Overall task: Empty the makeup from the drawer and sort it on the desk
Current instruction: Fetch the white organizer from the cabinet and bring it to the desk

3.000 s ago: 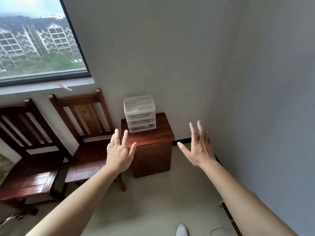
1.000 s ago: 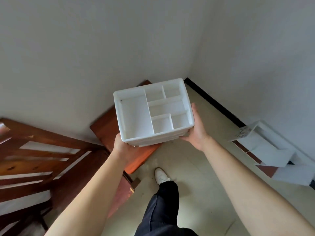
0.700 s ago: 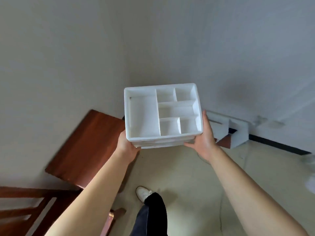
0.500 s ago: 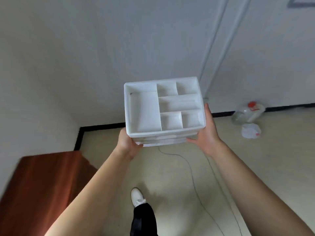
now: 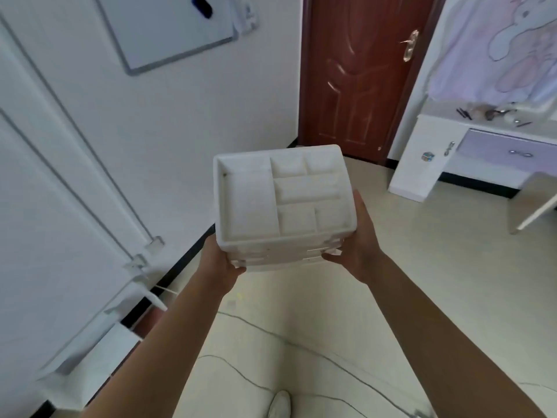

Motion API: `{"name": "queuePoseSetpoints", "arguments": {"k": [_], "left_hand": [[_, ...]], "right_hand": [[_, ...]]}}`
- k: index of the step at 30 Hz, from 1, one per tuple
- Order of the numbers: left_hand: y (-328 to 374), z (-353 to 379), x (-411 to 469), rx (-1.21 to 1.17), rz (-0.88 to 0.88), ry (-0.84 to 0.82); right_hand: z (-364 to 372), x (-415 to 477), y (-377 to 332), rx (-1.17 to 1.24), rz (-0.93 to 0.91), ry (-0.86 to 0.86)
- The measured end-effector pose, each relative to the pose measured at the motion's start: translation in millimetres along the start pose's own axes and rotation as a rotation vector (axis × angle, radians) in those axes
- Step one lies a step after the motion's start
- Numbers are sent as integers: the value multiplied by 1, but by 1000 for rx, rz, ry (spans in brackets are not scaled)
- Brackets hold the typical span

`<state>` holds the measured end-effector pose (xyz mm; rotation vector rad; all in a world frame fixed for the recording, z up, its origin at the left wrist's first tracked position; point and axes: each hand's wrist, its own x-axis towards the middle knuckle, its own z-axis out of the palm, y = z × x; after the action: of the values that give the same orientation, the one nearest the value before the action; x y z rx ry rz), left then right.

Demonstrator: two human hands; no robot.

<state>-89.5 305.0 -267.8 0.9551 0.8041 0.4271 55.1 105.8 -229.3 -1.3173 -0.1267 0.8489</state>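
Right hand [image 5: 360,242]: fingers [image 5: 358,203] lie flat up the right wall of the drawer unit [image 5: 280,200], thumb hooked under its front lower edge. Left hand [image 5: 221,267]: only the thumb shows at the front left corner. The other fingers are hidden under the unit, so you can't tell how they lie. You're clamping the unit between both hands, held level in mid-air over the floor [image 5: 422,267], and neither hand holds anything else.

Step looks like the carry: unit in transit, nothing emptied or sorted yet. Next you likely need to walk it to the table [image 5: 434,158] on your right, set it on a bare patch, then pull the drawers. Keep it level, as a forward tilt could let the drawers slide out.

The unit is white hard plastic, smooth, boxy with rounded corners. Its top tray is moulded into one long compartment and five smaller ones, all apparently empty. The stacked drawer fronts below hide whatever is inside.

The table is white with a lilac drawer front. The small items [image 5: 488,114] on top are too small to name. Behind is a red-brown panelled door [image 5: 355,70].
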Motion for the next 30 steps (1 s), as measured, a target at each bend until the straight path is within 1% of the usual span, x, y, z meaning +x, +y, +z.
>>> {"name": "queuePoseSetpoints", "arguments": {"k": [7,11,14,17,22,26,30], "left_hand": [[-16,182,96,97,-139,-249],[-42,297,123,227,-221,-409],[-72,383,145,284,-267,-485],[-111,473,171,328,-274,-583],[-161,620,209,390,-261,-584],[-168,725,228,372,-273,-684],[-167,815,260,320,-261,-723]], "right_hand": [[-129,45,-65,102,-94,344],[-222,51,-93,210,-147,476],[-299,59,-108,299,-186,564],[-384,79,-125,340,-218,605],[-518,118,-171,355,-217,639],[-605,146,-231,350,-212,628],[-670,187,-293,301,-216,603]]}}
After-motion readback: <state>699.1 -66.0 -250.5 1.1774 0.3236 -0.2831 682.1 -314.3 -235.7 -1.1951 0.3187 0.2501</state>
